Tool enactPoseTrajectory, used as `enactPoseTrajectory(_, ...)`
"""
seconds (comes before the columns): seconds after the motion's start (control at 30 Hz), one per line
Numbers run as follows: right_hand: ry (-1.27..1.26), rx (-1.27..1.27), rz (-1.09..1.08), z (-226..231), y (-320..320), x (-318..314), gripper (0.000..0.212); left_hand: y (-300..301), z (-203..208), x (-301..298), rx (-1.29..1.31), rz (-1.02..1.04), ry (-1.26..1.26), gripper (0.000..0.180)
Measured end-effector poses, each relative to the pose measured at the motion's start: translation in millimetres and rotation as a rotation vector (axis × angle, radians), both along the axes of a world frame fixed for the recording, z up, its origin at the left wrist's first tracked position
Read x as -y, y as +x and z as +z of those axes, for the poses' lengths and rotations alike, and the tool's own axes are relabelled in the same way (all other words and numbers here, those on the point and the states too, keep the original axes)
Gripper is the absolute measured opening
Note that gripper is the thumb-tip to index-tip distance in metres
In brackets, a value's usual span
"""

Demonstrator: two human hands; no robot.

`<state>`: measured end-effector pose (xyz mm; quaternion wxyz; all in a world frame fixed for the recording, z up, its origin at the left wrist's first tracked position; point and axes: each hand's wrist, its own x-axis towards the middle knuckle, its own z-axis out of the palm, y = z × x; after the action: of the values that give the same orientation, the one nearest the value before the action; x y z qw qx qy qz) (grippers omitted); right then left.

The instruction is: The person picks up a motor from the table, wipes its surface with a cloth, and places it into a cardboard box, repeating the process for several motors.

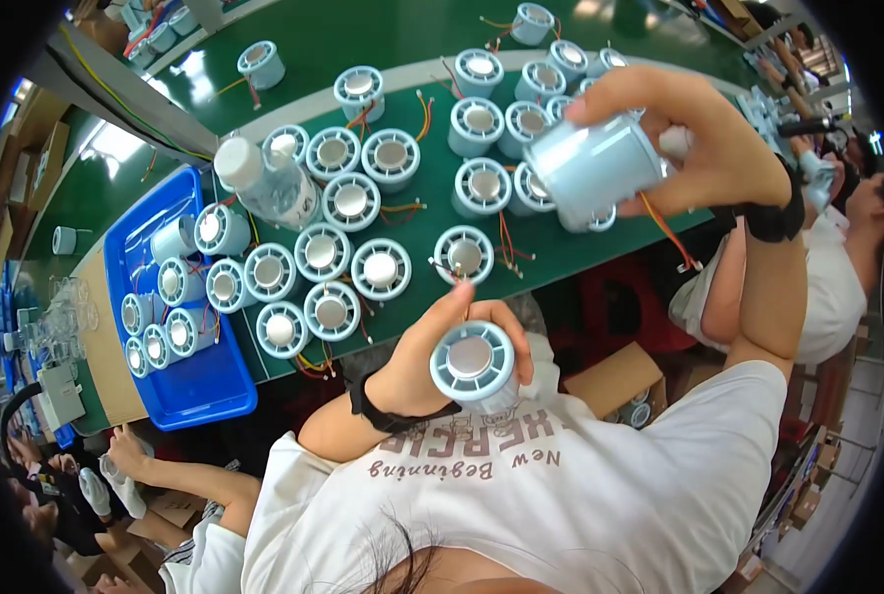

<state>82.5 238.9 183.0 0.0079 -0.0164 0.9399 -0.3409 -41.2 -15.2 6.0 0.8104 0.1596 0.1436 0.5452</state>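
Note:
My left hand (pixel 422 366) is closed around a light-blue cylindrical housing (pixel 473 361), held close to my shirt. Its spoked rim and silver centre disc face up. Higher up on the right, my right hand (pixel 719 134) grips a second light-blue housing (pixel 595 168) lying on its side in the air, its smooth wall showing. Red and orange wires (pixel 666 233) with small white connectors dangle below that hand. Under and beside it stand several similar housings (pixel 483 185) on the green table. Another housing (pixel 464 254) stands just beyond my left fingertips, partly overlapped by them.
At the left, a blue tray (pixel 234 396) holds several housings, some tipped over. A clear bottle (pixel 278 193) with a white cap leans among the housings beside a metal post (pixel 130 84). A cardboard box (pixel 615 381) sits below the table edge. Other people work on both sides.

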Motion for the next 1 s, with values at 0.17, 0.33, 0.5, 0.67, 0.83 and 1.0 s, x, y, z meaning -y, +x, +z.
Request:
enactPoseTrajectory(0.17, -0.015, -0.097, 0.205, -31.6, 32.1, 55.4, 0.051, 7.7, 18.3, 2.8, 0.137, -0.234, -0.073, 0.075)
enactPoseTrajectory(0.33, -0.024, -0.114, 0.172, -47.9, 52.2, 87.1, 0.051, 21.5, 14.2, 13.6, 0.163, -0.171, -0.05, 0.08)
enactPoseTrajectory(0.5, 0.203, -0.27, 0.088, -61.5, 65.0, 92.5, 0.048, 19.6, 11.6, 13.2, -0.126, -0.175, 0.1, 0.077)
enactPoseTrajectory(0.67, 0.112, -0.258, -0.241, -67.9, 84.0, 98.4, 0.053, 23.2, 15.0, 24.5, -0.283, 0.091, 0.063, 0.074)
enactPoseTrajectory(0.83, -0.31, 0.171, -0.482, -59.3, 80.4, 133.1, 0.084, 29.5, 14.0, 21.6, -0.661, 0.44, 0.241, 0.081)
enactPoseTrajectory(1.0, -0.208, 0.138, -0.502, -71.5, 76.5, 138.2, 0.085, 29.9, 0.6, 19.9, -0.943, 0.599, 0.496, 0.081)
